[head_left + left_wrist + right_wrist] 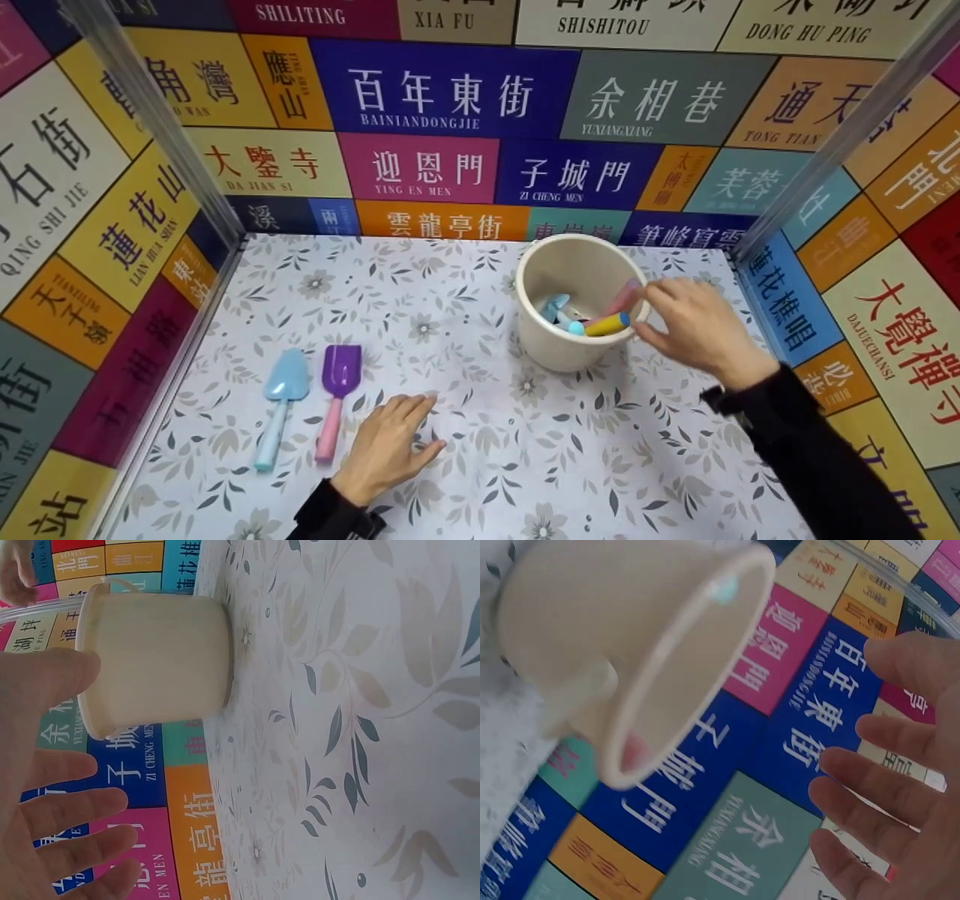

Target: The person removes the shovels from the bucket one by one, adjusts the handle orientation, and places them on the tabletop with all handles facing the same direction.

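Walls papered with bright rectangular street-sign panels in Chinese characters (442, 90) close in three sides of a tabletop covered by a white cloth printed with grey leaves and flowers (465, 465).

At the lower left of the head view, a light-blue plastic toy shovel (279, 405) lies on the cloth with its blade toward the back wall. Just beside it, to the right and parallel, lies a purple-bladed toy shovel with a pink handle (335, 397) — the two are close but apart.

Right of the purple shovel, low in the frame, the left hand (390, 446) rests palm down on the cloth, fingers straight and spread, grasping nothing; its fingertips lie near the pink handle without touching it.

Right of centre stands a cream round plastic bucket (574, 300), upright on the cloth. Inside it lie several small toys, among them a yellow and blue piece (604, 325) and a pink one (624, 296).

At the right, the right hand (694, 326) hovers at the bucket's rim, fingers loosely extended and released — in the right wrist view they are spread and hold nothing.
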Available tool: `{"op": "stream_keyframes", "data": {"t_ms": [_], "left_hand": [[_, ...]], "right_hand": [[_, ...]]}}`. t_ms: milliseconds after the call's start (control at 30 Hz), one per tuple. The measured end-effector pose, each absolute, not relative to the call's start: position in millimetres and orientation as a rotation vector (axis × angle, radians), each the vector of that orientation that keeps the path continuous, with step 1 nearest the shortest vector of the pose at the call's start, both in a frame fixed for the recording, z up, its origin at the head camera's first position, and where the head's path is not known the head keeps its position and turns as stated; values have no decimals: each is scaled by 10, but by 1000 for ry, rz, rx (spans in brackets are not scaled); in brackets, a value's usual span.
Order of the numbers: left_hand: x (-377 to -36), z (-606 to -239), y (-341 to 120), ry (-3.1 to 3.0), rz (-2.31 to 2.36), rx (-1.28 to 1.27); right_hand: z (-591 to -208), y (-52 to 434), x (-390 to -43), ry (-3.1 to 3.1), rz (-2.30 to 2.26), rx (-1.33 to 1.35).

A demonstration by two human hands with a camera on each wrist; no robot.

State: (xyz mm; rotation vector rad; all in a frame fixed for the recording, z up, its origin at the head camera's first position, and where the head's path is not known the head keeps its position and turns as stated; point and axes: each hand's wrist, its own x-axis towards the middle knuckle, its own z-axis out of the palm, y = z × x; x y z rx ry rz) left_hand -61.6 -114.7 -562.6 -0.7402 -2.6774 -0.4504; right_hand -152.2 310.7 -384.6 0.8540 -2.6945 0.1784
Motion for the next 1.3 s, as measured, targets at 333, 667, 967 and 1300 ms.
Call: {"op": "stream_keyframes", "data": {"t_ms": [333,667,967,1300], "left_hand": [[-604,-5627,-1134,-2681,-436,-745],[-605,-5691,-1122,-2680,-409,-736],[-596,-5739,-1106,-2676,-420,-745],[-592,-5749,-1099,-2719,-418,-751]], "right_hand": [[-3727,2996,-2105,-2883,-40,859],[-4189,2895,-2455,-3082,-263,849],[-4379,2935,-2567,-3097,-396,901],[-4501,2926,-2638,-3059,-531,959]]}}
